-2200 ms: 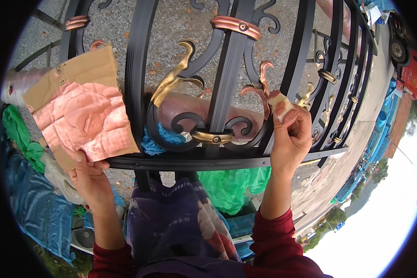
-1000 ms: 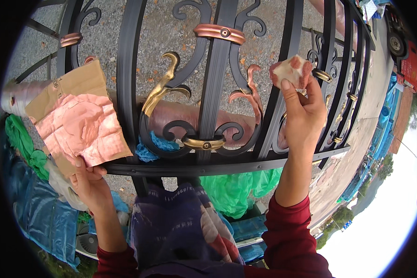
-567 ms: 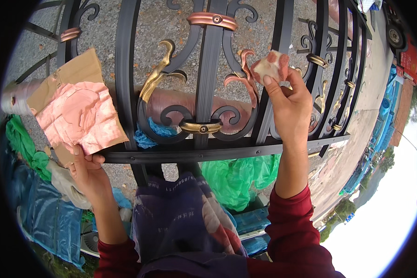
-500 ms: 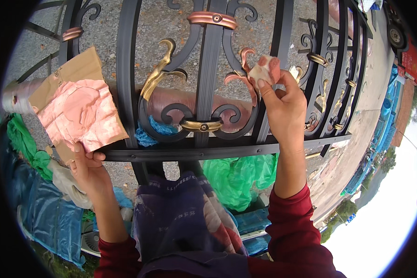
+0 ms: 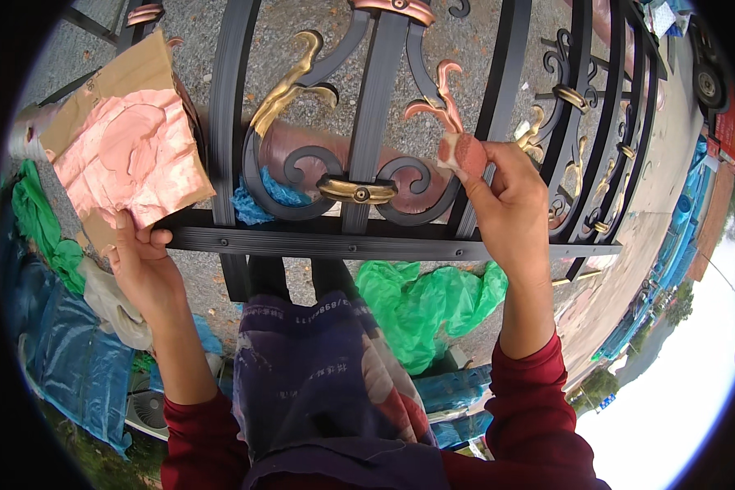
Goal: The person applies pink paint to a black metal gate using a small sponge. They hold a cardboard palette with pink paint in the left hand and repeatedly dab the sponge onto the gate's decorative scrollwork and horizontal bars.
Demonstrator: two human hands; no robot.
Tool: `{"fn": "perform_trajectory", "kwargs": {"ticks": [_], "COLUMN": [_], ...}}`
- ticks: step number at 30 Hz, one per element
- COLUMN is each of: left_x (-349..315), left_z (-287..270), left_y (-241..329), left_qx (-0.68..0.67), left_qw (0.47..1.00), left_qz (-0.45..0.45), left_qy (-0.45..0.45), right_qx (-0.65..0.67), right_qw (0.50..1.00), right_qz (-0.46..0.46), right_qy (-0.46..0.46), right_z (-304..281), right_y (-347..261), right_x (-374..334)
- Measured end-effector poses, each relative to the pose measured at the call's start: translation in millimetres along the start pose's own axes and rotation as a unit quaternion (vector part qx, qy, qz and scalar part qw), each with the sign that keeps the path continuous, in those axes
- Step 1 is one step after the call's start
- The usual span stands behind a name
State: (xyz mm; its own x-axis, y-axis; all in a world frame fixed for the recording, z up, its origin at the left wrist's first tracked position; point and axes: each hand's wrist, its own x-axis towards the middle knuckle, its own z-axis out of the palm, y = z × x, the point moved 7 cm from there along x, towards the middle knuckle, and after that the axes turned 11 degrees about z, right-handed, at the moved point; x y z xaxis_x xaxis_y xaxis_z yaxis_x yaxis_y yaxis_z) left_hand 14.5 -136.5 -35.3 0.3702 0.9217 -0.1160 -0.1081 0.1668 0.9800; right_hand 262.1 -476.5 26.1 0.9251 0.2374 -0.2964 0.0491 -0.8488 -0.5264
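Observation:
My left hand [image 5: 145, 265] grips the lower edge of a cardboard piece [image 5: 106, 82], thumb on top. Wet copper-pink paint [image 5: 131, 143] covers most of its face. Between the thumb and fingers of my right hand [image 5: 510, 212] is a small sponge [image 5: 464, 155], pale with copper-red paint on it. The sponge is at the lower stem of a copper-coloured leaf ornament [image 5: 443, 102] on a black metal fence panel [image 5: 371, 122]; whether they touch I cannot tell. A matching leaf ornament [image 5: 290, 86] to the left is gold, and so is the collar [image 5: 357, 189] below.
Under the panel lie blue plastic [image 5: 269, 196], green plastic sheeting [image 5: 429, 306] and a plastic-wrapped roll [image 5: 302, 151]. Blue sheeting [image 5: 77, 351] and a green bag [image 5: 45, 229] are at the left. More scrollwork [image 5: 576, 98] stands at the right, with a red vehicle [image 5: 727, 122] beyond.
My right hand has moved down the copper leaf from its side to its stem, and the sponge has turned to show more of its red face. The cardboard has shifted slightly left.

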Motion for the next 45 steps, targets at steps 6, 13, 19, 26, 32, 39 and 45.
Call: {"fn": "perform_trajectory", "kwargs": {"ticks": [6,13,19,26,32,39,45], "left_x": [-3,0,-3,-14,-66,-75,-75], "left_z": [5,-4,-3,16,73,78,71], "left_y": [-3,-4,5,27,14,9,13], "left_qx": [-0.013,-0.042,-0.046,-0.063,-0.092,-0.109,-0.072], "left_qw": [1.000,0.999,0.998,0.994,0.971,0.967,0.968], "left_qz": [0.006,-0.009,-0.023,-0.066,-0.181,-0.198,-0.206], "left_qy": [0.000,-0.031,-0.031,-0.065,-0.126,-0.114,-0.123], "right_qx": [-0.008,-0.006,-0.058,0.278,0.338,0.268,0.173], "right_qw": [0.999,0.999,0.997,0.957,0.941,0.963,0.984], "right_qz": [0.004,-0.005,-0.042,0.016,0.022,-0.013,-0.006], "right_qy": [-0.037,0.048,-0.027,0.085,0.016,0.017,0.029], "right_z": [-12,-27,-6,-34,4,36,51], "right_y": [-4,-16,-4,-29,-71,-101,-110], "right_x": [8,37,18,11,-40,-49,-49]}}
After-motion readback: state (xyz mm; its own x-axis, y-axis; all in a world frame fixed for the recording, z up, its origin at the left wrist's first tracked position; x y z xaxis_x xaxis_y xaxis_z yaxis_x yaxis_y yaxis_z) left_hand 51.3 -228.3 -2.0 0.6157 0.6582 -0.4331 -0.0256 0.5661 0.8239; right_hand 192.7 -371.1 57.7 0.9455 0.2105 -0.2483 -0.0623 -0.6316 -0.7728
